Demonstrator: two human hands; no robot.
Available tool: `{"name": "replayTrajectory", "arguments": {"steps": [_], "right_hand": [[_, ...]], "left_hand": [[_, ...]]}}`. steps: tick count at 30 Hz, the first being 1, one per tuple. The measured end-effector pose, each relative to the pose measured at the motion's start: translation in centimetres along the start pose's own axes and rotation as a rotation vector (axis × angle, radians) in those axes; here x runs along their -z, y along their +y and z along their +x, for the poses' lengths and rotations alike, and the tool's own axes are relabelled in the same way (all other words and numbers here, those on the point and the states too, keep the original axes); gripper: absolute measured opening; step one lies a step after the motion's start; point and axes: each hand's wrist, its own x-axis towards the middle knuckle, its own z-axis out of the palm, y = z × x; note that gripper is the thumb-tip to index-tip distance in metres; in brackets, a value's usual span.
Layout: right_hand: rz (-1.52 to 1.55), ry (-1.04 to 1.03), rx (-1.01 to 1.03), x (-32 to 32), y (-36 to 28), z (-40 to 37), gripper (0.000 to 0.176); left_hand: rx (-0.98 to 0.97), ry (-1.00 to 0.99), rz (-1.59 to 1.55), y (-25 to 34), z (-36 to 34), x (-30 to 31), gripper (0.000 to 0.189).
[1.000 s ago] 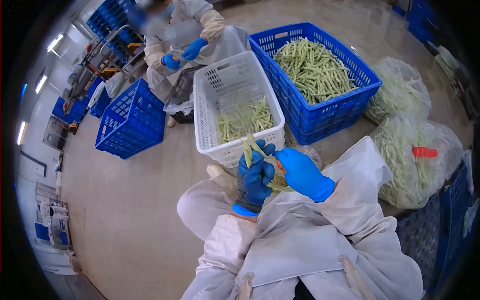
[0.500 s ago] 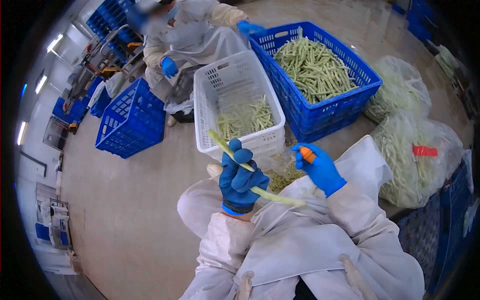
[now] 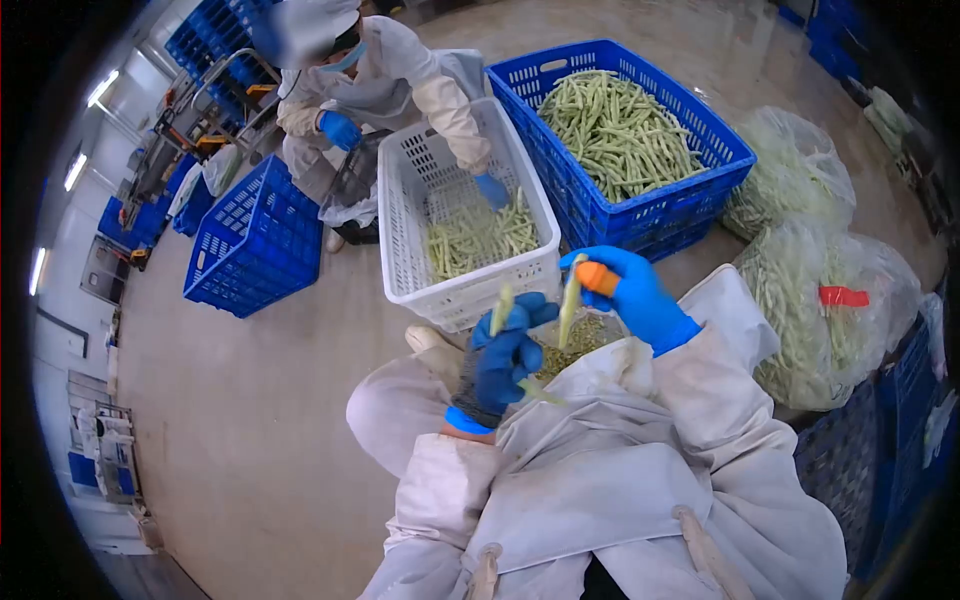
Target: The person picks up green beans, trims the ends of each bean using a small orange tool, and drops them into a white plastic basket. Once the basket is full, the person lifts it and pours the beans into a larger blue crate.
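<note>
My left hand, in a dark blue glove, is closed around a green bean. One end of it sticks up above the fingers, and a pale green length pokes out below them. Just to the right, my right hand wears a bright blue glove with an orange cover at the thumb. Between its thumb and finger hangs a piece of green bean, pointing down. Under both hands lies a heap of small green trimmings, partly hidden by them.
Ahead stands a white crate with some beans; a co-worker's gloved hand reaches into it. To its right is a blue crate heaped with beans. Bean-filled plastic bags lie at right. Another blue crate stands at left.
My right hand has moved up and left beside my left hand and now pinches a bean piece. The bean in my left hand shows less length. The co-worker's hand has moved into the white crate.
</note>
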Motion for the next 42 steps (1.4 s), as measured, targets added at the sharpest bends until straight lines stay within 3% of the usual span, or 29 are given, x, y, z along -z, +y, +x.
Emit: {"name": "replayTrajectory", "arguments": {"steps": [7, 12, 14, 17, 19, 20, 22, 23, 24, 26, 30, 32, 36, 38, 41, 42], "right_hand": [[0.186, 0.061, -0.063, 1.2, 0.4, -1.2, 0.025], [0.147, 0.042, -0.102, 1.1, 1.4, -1.0, 0.026], [0.1, 0.036, -0.104, 0.9, 1.7, -0.8, 0.027], [0.221, -0.041, -0.044, 1.6, 3.1, -0.6, 0.031], [-0.399, -0.261, 0.04, 3.2, 5.7, -0.7, 0.034], [-0.396, -0.262, 0.043, 3.9, 7.0, -1.2, 0.034], [-1.257, -0.28, 0.092, 5.5, 9.2, -1.2, 0.04], [-0.76, -0.247, 0.137, 6.3, 9.8, -0.6, 0.043], [-0.757, -0.253, 0.122, 5.0, 7.6, -1.0, 0.043], [0.09, -0.128, -0.101, 0.4, 0.4, -1.4, 0.043], [0.185, -0.222, -0.194, 0.7, -0.6, -0.4, 0.042], [0.485, -0.239, -0.248, 1.4, 0.5, 0.1, 0.047], [0.582, -0.23, -0.255, 1.0, 0.6, -0.1, 0.053], [-0.033, -0.162, -0.074, 0.7, 1.0, -0.3, 0.041], [-0.199, -0.165, -0.186, 2.2, 0.3, 1.1, 0.036], [-0.199, -0.055, -0.028, 3.0, -0.2, 1.9, 0.029]], "left_hand": [[0.047, -0.045, -0.097, -1.1, 0.1, 1.6, 0.036], [0.037, -0.074, 0.004, -2.0, 0.0, -0.4, 0.036], [0.122, -0.104, 0.022, -1.3, -0.4, -1.4, 0.035], [0.052, 0.019, 0.032, -1.4, -0.3, -0.7, 0.031], [0.003, 0.1, 0.045, -1.2, -0.5, -0.1, 0.03], [-0.002, 0.117, 0.057, -0.7, -0.8, 0.1, 0.029], [-0.028, 0.146, 0.079, 0.3, -0.6, 0.7, 0.026], [-0.018, 0.164, 0.072, 0.1, -0.6, 0.8, 0.025], [-0.006, 0.171, 0.064, -0.2, -0.8, 0.8, 0.025], [0.007, 0.11, 0.168, -0.4, -0.5, 0.7, 0.025], [0.048, 0.043, 0.118, -0.4, -0.5, 0.2, 0.026], [0.073, 0.084, 0.081, -0.6, -0.4, 0.6, 0.027], [0.053, 0.052, 0.036, -1.5, -0.2, 1.8, 0.029], [0.07, 0.01, 0.109, -1.8, -0.2, 1.8, 0.033], [0.083, 0.009, 0.108, -1.7, -0.1, 1.6, 0.035], [0.08, 0.015, 0.11, -1.6, 0.0, 1.5, 0.035]]}}
